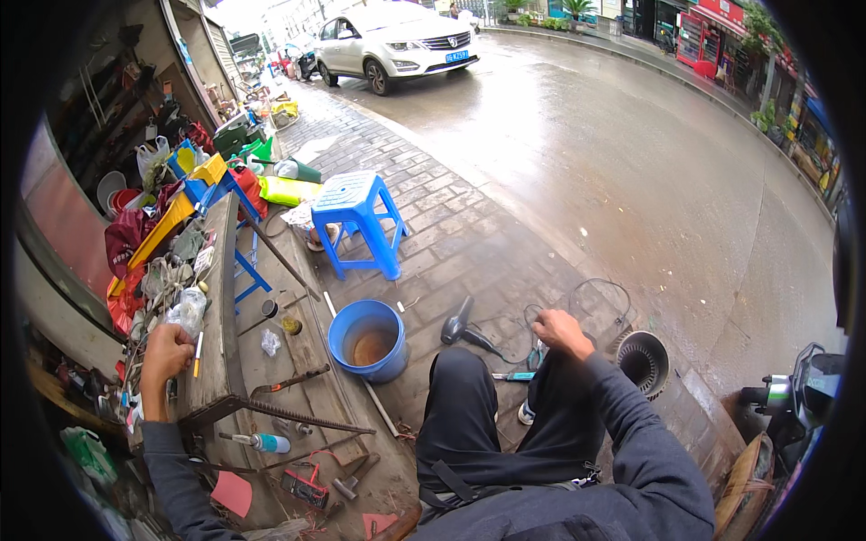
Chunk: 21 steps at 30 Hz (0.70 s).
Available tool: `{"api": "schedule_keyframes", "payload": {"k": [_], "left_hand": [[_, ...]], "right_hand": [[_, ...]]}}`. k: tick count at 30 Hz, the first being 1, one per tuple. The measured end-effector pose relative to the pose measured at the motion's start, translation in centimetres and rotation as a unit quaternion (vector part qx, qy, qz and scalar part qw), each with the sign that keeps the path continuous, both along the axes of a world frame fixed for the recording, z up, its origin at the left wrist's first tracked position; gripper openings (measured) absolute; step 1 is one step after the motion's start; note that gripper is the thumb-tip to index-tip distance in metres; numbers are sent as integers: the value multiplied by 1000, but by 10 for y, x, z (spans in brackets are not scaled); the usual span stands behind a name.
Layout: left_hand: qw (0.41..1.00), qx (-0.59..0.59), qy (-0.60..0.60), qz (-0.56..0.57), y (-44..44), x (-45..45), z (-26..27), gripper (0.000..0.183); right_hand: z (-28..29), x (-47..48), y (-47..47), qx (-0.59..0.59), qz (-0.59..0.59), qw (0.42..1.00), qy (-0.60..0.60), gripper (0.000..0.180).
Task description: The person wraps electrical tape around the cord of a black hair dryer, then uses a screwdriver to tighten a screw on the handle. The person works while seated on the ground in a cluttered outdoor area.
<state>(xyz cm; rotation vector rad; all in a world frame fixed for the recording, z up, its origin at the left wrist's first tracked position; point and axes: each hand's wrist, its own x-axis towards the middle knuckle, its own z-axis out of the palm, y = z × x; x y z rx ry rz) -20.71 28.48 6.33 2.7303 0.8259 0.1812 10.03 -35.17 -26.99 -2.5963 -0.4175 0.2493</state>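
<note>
A cigarette (197, 355) with an orange filter end is at the fingers of my left hand (166, 353), over the edge of a worn wooden bench (220, 318). The fingers are curled, and the cigarette looks held between them. My right hand (563, 333) rests on my right knee with the fingers bent; whether it holds anything is hidden. Near it on the paving lie a black hair dryer (463, 324), a thin cable and a teal-handled tool (517, 376). A slotted metal motor stator (643, 365) stands right of the knee. Ahead is a blue bucket (369, 341) with brownish contents.
A blue plastic stool (358, 209) stands on the pavement. Left of my legs lie a hammer (355, 477), a multimeter (304, 488), a blue-labelled can (270, 443) and a saw-like toothed bar (311, 416). Mixed goods crowd the bench. A white car (399, 44) is on the wet road.
</note>
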Motion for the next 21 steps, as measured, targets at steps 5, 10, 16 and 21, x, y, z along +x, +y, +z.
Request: {"api": "schedule_keyframes", "payload": {"k": [5, 10, 16, 21], "left_hand": [[982, 180, -43, -41, 9, -5, -20, 8], [987, 139, -81, 4, 31, -15, -17, 9], [970, 47, -238, -32, -42, -37, 61, 11], [938, -60, -319, -123, -215, 19, -11, 14]], "right_hand": [[4, 1, -1, 3, 1, 1000, -1, 34], [-6, 3, -3, 2, 8, 1000, -18, 35], [-20, 25, -10, 282, -102, 952, 60, 34], [53, 11, 3, 471, -55, 873, 110, 29]]}}
